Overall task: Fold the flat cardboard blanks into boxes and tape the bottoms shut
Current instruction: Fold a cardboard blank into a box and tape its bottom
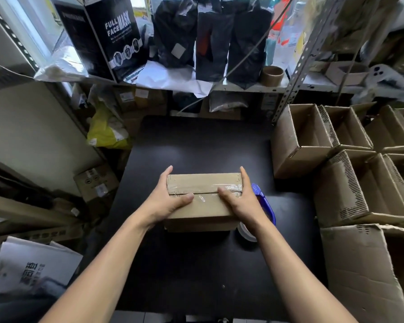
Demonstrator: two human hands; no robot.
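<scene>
A small brown cardboard box (203,184) stands on the black table (196,264) with its taped bottom facing up; clear tape runs along the centre seam. My left hand (170,199) holds its left end, fingers down the side and thumb lying on the seam. My right hand (240,199) holds the right end the same way, thumb on the crinkled tape. A blue tape dispenser (266,206) with a clear tape roll lies on the table just right of the box, partly hidden by my right wrist.
Several open folded boxes (350,164) are stacked at the right of the table. A metal shelf (243,86) with black bags, a mask box and a cardboard tape core runs behind. Flat cardboard and papers (33,264) lie at the left.
</scene>
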